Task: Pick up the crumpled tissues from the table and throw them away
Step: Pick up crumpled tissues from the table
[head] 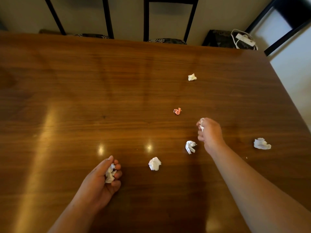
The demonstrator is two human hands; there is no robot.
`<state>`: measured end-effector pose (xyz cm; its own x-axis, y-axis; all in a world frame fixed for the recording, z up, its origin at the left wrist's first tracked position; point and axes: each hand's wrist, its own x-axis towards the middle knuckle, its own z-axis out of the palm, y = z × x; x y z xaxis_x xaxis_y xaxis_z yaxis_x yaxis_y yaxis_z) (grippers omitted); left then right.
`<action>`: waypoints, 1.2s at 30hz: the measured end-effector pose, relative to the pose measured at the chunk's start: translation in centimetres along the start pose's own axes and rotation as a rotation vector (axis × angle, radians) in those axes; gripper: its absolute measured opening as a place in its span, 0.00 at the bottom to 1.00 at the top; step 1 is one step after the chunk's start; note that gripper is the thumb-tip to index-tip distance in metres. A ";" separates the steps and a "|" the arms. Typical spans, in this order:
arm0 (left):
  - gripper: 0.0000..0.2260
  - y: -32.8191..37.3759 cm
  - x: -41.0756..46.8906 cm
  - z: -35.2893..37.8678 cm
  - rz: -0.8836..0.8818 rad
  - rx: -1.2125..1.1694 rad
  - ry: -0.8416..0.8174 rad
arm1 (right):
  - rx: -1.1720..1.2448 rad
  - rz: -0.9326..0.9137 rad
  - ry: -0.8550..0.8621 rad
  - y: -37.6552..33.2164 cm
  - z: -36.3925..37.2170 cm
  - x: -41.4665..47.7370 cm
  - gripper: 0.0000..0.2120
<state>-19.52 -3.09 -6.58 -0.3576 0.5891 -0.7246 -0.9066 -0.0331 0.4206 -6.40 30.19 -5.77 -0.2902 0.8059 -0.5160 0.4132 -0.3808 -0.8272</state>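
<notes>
My left hand (pixel 102 179) is curled around a white crumpled tissue (pixel 110 173) near the table's front. My right hand (pixel 210 132) is closed on another white tissue (pixel 201 122), held just above the table. Loose white tissues lie on the wooden table (pixel 84 98): one (pixel 154 163) between my hands, one (pixel 190 146) just left of my right wrist, one (pixel 261 144) to the far right, and one (pixel 192 77) farther back. A small pink crumpled tissue (pixel 177 111) lies just beyond my right hand.
Black chairs (pixel 168 19) with patterned seats stand along the far edge. A white power strip (pixel 244 39) with its cord rests on a chair seat at the back right. The table's right edge runs diagonally beside a pale floor (pixel 292 68).
</notes>
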 end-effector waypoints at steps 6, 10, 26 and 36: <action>0.09 -4.5 -5.7 0.7 0.014 -0.020 0.013 | 0.303 0.388 -0.226 4.4 -5.5 -10.5 0.20; 0.11 -9.7 -11.0 1.4 0.036 -0.101 0.001 | 0.525 0.484 -0.453 7.6 -10.0 -17.9 0.08; 0.13 -31.6 -34.7 -3.2 0.187 -0.451 0.140 | 0.117 0.684 -0.725 17.7 -18.2 -42.0 0.12; 0.11 -42.3 -47.8 -17.5 0.486 -0.907 0.435 | -0.455 0.518 -1.156 23.7 -4.2 -54.9 0.12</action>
<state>31.98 -44.02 0.75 -0.6057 0.0266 -0.7952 -0.4132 -0.8646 0.2858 22.96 -21.12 3.92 -0.4780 -0.3114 -0.8213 0.8783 -0.1582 -0.4512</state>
